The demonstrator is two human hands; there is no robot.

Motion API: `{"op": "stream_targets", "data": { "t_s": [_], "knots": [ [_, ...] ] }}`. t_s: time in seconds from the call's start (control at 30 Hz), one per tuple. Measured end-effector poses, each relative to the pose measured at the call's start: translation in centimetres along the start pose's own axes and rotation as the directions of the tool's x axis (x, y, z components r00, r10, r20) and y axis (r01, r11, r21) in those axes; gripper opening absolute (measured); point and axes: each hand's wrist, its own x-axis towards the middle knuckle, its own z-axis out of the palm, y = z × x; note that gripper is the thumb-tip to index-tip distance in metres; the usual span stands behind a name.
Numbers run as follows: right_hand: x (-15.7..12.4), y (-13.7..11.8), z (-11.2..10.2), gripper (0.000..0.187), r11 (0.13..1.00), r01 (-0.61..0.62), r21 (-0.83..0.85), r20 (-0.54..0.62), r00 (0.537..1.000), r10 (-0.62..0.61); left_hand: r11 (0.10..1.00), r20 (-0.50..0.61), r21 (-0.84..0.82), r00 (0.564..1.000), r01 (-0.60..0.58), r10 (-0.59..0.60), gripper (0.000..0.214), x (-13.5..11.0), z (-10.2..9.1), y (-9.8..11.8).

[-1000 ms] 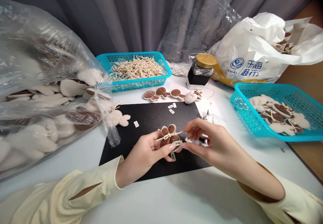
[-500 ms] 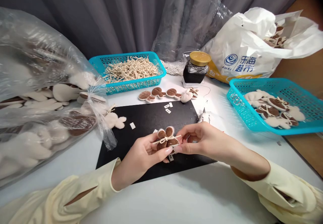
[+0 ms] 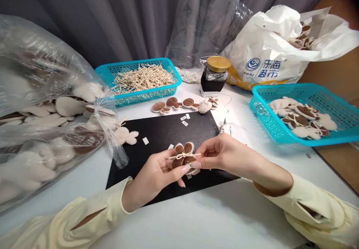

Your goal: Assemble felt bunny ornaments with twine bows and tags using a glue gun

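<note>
The left hand (image 3: 157, 174) is curled around a small brown and cream felt bunny-shaped piece (image 3: 183, 158), which is pinched between thumb and fingertips above the black rectangular mat (image 3: 168, 131). The right hand (image 3: 221, 155) is closed in a pinch at the piece's right side, where the end of the cream string bow (image 3: 183, 154) is met. The piece is held with its two rounded ears pointing up and away from the wearer, so its long axis is run front to back, while the bow is stretched left to right across its middle. A small white tag with print too small to read is seen beneath the piece.

Blue writing, "EHAI" beside Chinese characters, is shown on the white plastic shopping bag (image 3: 266, 50) at the back right. Tiny white paper labels (image 3: 184, 120) are scattered on the mat, their print unreadable.

The mat's near edge is passed just under the wrists, and bare white tabletop (image 3: 202, 219) is left open in front. The sides are crowded by a clear plastic bag of felt pieces (image 3: 42, 103) on the left and a turquoise plastic basket of finished pieces (image 3: 305, 112) on the right.
</note>
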Motion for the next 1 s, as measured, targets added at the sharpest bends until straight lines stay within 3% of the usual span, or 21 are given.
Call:
{"op": "stream_targets", "data": {
  "t_s": [0.23,0.4,0.7,0.83,0.9,0.93,1.0],
  "knots": [
    [-0.2,-0.6,-0.8,0.022,0.997,-0.021,-0.071,0.07,0.997,0.026,0.999,-0.004,-0.036,1.0,-0.009,0.009,0.042,0.0,-0.1,0.1],
    [-0.1,-0.3,-0.7,0.023,0.993,0.034,-0.109,0.08,0.996,-0.025,1.0,0.004,-0.005,1.0,-0.019,0.019,0.042,0.0,-0.1,0.0],
    [0.4,0.4,-0.4,0.016,0.982,0.052,-0.182,-0.018,0.998,-0.057,0.999,-0.027,0.037,0.999,-0.023,0.024,0.04,0.0,0.2,0.1],
    [0.1,0.0,-0.1,0.019,0.961,0.098,-0.257,-0.112,0.985,-0.13,0.998,-0.003,0.044,0.999,-0.034,0.035,0.036,0.0,0.2,-0.2],
    [-0.4,-0.2,0.2,0.016,0.893,0.174,-0.414,-0.167,0.95,-0.263,0.999,-0.001,0.036,0.999,-0.033,0.033,0.038,0.0,0.1,-0.3],
    [-0.6,-0.2,0.3,0.014,0.82,0.243,-0.518,-0.163,0.913,-0.374,0.999,0.001,0.032,1.0,-0.03,0.03,0.038,0.0,0.1,-0.4],
    [-0.8,0.0,0.6,0.012,0.596,0.399,-0.697,-0.062,0.794,-0.605,0.999,0.024,0.03,0.999,-0.022,0.021,0.035,-0.1,0.2,-0.3]
  ]
}}
